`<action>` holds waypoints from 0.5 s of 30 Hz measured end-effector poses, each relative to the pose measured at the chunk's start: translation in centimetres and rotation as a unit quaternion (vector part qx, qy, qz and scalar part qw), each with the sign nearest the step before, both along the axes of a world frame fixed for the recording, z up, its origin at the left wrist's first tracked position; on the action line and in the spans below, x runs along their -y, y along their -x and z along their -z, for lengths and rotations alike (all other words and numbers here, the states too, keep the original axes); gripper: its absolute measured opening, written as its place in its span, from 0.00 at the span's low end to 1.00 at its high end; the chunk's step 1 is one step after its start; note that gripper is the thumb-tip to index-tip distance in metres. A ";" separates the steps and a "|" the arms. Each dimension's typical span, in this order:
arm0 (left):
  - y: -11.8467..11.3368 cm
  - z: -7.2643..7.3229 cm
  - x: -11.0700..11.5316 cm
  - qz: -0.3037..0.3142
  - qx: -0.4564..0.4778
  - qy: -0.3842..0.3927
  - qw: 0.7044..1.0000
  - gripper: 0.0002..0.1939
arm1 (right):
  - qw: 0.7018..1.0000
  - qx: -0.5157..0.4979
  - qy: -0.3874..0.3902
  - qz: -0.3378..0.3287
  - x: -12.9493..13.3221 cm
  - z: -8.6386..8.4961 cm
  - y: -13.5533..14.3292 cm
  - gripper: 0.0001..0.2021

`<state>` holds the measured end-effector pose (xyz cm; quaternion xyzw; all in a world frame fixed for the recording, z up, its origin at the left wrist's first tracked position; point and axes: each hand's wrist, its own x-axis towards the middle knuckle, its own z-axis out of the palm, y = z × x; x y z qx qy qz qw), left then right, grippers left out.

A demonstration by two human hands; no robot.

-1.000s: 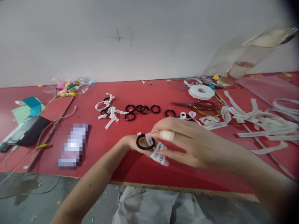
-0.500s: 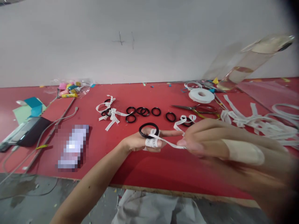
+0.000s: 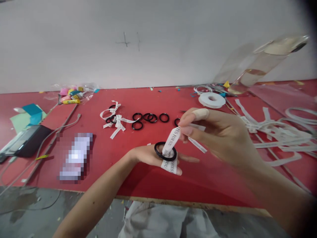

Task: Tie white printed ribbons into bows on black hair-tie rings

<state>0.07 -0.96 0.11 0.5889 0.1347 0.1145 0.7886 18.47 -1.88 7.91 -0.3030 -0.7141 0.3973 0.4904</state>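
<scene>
A printed white ribbon is wrapped round the fingers of my left hand and runs up through a black ring that rests against those fingers. My right hand pinches the upper part of the ribbon between thumb and index finger, above and right of the ring. A loose ribbon end hangs below the right fingers. A bandage covers one right finger. More black rings lie on the red table behind the hands, and rings tied with ribbon bows lie to their left.
A ribbon spool and a bottle stand at the back right. Loose ribbons are heaped on the right. A phone, a dark case and a cable lie on the left of the red table. Glue bottles are behind.
My right hand has moved up and left, drawing the ribbon upward through the ring. The ring and my left hand have shifted slightly right and down. The scissors are now mostly hidden.
</scene>
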 end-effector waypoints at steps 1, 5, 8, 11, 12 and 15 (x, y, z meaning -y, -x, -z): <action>0.1 0.0 0.0 0.003 0.015 0.003 1.000 0.18 | 1.000 0.005 0.009 0.000 -0.1 0.2 0.1 0.04; 0.2 -0.1 -0.1 0.004 -0.005 -0.021 1.000 0.21 | 0.996 -0.033 0.066 -0.052 -0.6 0.6 0.4 0.09; 0.3 0.0 -0.1 0.000 -0.005 -0.016 1.000 0.21 | 0.978 -0.109 0.144 -0.107 -1.0 0.6 0.9 0.08; 0.2 0.2 -0.1 -0.012 0.024 -0.014 1.000 0.18 | 0.966 -0.132 0.164 -0.148 -1.2 0.4 1.4 0.04; 0.2 0.3 0.0 -0.009 0.027 -0.013 1.000 0.18 | 0.970 -0.117 0.151 -0.150 -1.2 0.4 1.5 0.04; 0.1 0.2 0.0 0.013 0.029 -0.003 0.999 0.27 | 0.991 -0.028 0.052 -0.121 -1.1 0.6 1.7 0.03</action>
